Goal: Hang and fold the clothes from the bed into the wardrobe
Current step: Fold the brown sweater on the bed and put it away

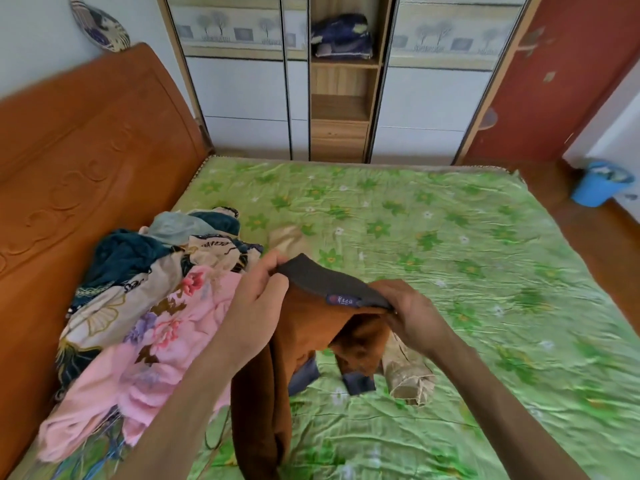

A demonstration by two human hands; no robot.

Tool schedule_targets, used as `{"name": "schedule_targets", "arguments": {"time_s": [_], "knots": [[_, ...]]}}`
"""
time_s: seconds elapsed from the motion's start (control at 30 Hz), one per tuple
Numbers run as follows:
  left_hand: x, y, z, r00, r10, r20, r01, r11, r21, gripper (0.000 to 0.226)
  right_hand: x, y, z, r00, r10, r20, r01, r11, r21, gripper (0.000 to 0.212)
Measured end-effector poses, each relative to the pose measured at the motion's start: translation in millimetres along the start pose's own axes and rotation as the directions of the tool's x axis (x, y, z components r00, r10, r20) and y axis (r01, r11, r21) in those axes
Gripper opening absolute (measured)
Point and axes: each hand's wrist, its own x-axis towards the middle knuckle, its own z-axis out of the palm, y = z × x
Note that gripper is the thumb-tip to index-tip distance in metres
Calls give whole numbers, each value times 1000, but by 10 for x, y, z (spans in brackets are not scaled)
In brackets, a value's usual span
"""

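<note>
1. The bed (450, 237), under a green flowered sheet, fills the middle of the view; its right half and far end lie bare up to the edges, with wooden floor beyond the right edge.
2. The wardrobe (341, 81) stands just past the bed's far edge, its pale sliding doors on either side of an open wooden column of shelves; a folded dark blue bundle (341, 38) sits on the top shelf.
3. An orange-brown headboard (86, 150) runs along the bed's left side.
4. The pile of clothes (138, 306) lies against the headboard on the bed's left part: pink flowered cloth in front, cream patterned cloth and teal cloth behind; its near end is cut off by the lower frame edge.
5. The brown garment (311, 341), probably fleece-lined trousers, hangs above the bed's near middle, its dark grey waistband stretched between both hands; the legs droop to the sheet and one runs out of the frame below.
6. A beige item (408, 372) lies on the sheet, partly hidden behind the garment.
7. A blue bucket (599, 185) stands on the floor at far right.
8. The left hand (258, 296) pinches the waistband's left end, grip closed on it.
9. The right hand (412, 317) pinches the right end, likewise closed on it.
</note>
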Motion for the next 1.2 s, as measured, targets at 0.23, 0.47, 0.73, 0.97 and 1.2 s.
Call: {"name": "schedule_targets", "arguments": {"time_s": [0.23, 0.47, 0.73, 0.97, 1.2], "knots": [[258, 358, 365, 961, 267, -67, -207, 863, 462, 29, -433, 290, -1477, 935, 177, -307, -100, 962, 253, 29], [130, 827, 1367, 929, 340, -146, -211, 811, 546, 9, -786, 783, -2611, 992, 46, -115, -35, 994, 99, 27], [118, 1263, 2001, 977, 195, -81, -160, 934, 321, 13, -1293, 1088, -3355, 941, 130, 314, -177, 976, 124, 30], [376, 1260, 2169, 986, 97, 136, -154, 842, 517, 29, -1390, 1189, -3535, 953, 213, 215, -155, 954, -256, 39], [380, 1232, 2319, 944, 269, 191, -330, 759, 562, 24, -1413, 1459, -3362, 982, 135, -131, -186, 805, -563, 14]]}}
